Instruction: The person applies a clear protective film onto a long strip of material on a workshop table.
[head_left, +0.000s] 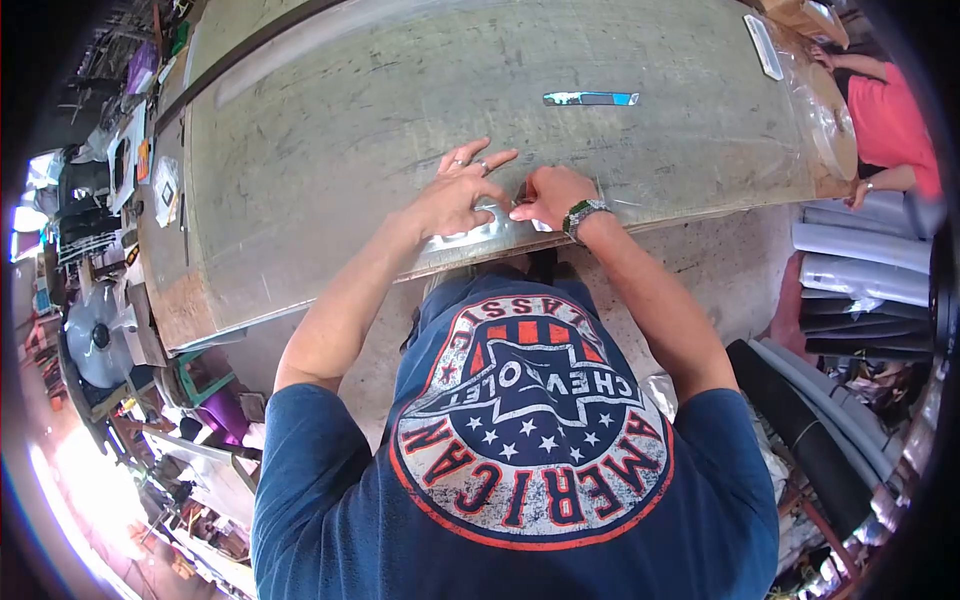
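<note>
At the near edge of the large worn table [330, 150] lies a shiny, clear or silvery strip [470, 238], partly under my hands. My left hand [465, 195] rests on it, thumb and index finger curved toward the strip, the other fingers spread. Close beside it on the right, my right hand [558, 197] is closed in a pinch at the strip's right part; what its fingertips hold is too small to make out. A blue and black shiny strip [591, 99] lies flat farther back on the table.
A white-edged strip [763, 47] lies at the table's back right. Another person in a red top [890, 120] stands at the right end. Rolls of material [865, 280] are stacked below right. A fan [98, 335] and clutter are at the left.
</note>
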